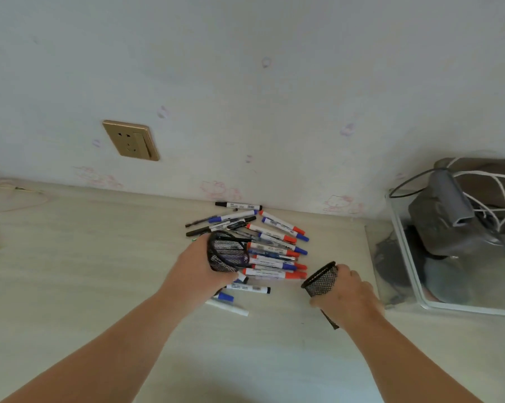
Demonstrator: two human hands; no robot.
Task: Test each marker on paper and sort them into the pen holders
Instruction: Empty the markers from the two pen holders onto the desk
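A heap of markers [274,242] with red, blue and black caps lies on the pale wooden desk [100,257], close to the wall. My left hand [199,269] grips a black mesh pen holder [226,251], tipped on its side over the heap, its mouth facing right. My right hand [347,298] grips a second black mesh pen holder [321,279], also tilted, just right of the heap. A few markers [239,292] lie loose below my left hand. No paper shows.
A clear plastic box [414,274] holding grey gear and white cables stands at the desk's right. A gold wall socket [132,141] sits on the wall at the left. A thin cord [12,193] lies at the far left.
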